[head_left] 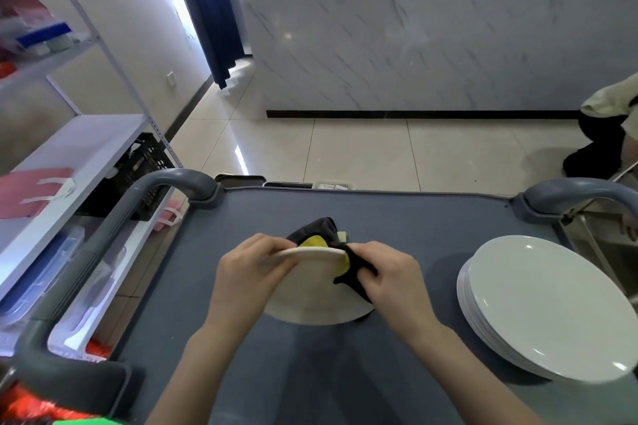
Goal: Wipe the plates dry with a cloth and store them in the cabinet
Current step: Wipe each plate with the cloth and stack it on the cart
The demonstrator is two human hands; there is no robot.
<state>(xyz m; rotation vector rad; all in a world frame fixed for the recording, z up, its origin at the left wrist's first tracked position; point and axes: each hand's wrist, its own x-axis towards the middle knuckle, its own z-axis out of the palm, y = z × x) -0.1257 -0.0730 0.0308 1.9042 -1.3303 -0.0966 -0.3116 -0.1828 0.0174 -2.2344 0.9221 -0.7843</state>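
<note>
I hold a white plate (310, 300) tilted up over the grey cart top (397, 217). My left hand (248, 272) grips its upper left rim. My right hand (386, 276) pinches a black and yellow cloth (324, 238) against the plate's upper right edge; the cloth wraps over the rim and part of it hangs behind the plate. A stack of several white plates (549, 307) sits on the cart to the right.
Grey cart handles (179, 183) rise at both far corners. White metal shelving (79, 148) with bins and a black crate (145, 172) stands to the left. A marble-fronted counter (414, 38) is ahead across tiled floor. Another person (607, 128) crouches at the right edge.
</note>
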